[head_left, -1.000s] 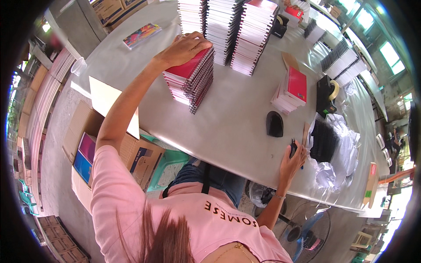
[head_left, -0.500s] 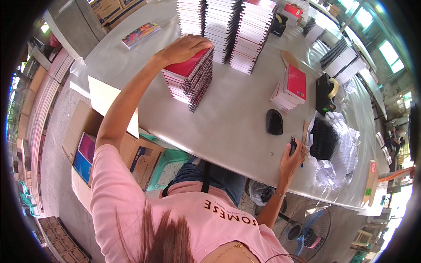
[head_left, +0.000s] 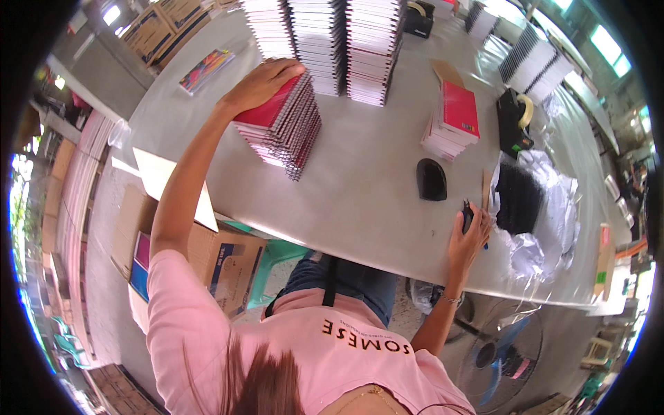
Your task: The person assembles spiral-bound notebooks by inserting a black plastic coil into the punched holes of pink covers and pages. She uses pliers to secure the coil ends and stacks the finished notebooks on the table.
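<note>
My left hand [head_left: 263, 84] lies over the top of a stack of red-covered spiral notebooks [head_left: 282, 131], its fingers stretched along the upper far edge. The dark wire coils of this stack face right and lean unevenly. Near the table's front edge, my right hand [head_left: 473, 236] is closed round a small black hand tool [head_left: 467, 216] with a pointed tip; its exact kind is partly hidden by the fingers. Just beyond that hand sits a rounded black object [head_left: 431, 180]. Farther back stands a shorter pile of red notebooks [head_left: 458, 111].
Tall notebook stacks [head_left: 373, 55] rise behind my left hand. To the right are a black tape dispenser [head_left: 513, 128] and black binding coils [head_left: 519, 197] on crumpled white wrapping [head_left: 559, 200]. A colourful booklet [head_left: 206, 70] lies far left; an open carton [head_left: 228, 263] stands below the table edge.
The view has shifted, so the table's things sit differently in it. My left hand stays on the notebook stack, and my right hand still holds the black tool, now turned slightly more upright.
</note>
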